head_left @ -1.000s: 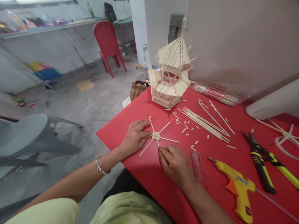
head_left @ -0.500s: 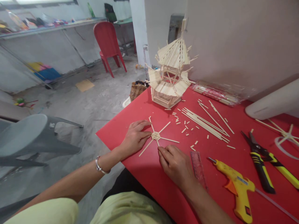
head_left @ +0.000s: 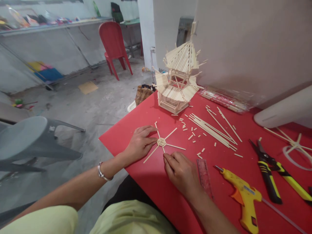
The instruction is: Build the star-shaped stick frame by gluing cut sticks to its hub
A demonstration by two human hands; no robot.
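Note:
A star-shaped frame of thin wooden sticks lies flat on the red table, its spokes spreading from a small hexagonal hub of short pieces. My left hand is closed at the hub's left side, thumb and forefinger against the frame and covering part of it. With bunched fingertips, my right hand pinches the end of the near spoke. Just right of that hand lies a clear ruler. Cut stick bits are scattered beyond, beside a row of long sticks.
A pagoda-like stick model stands at the table's far corner. On the right lie a yellow glue gun, cutters, another stick star, a white roll and packaged sticks. A grey stool stands left.
The view has shifted slightly, so things on the table's right appear a little further left. Both hands keep their places on the stick frame.

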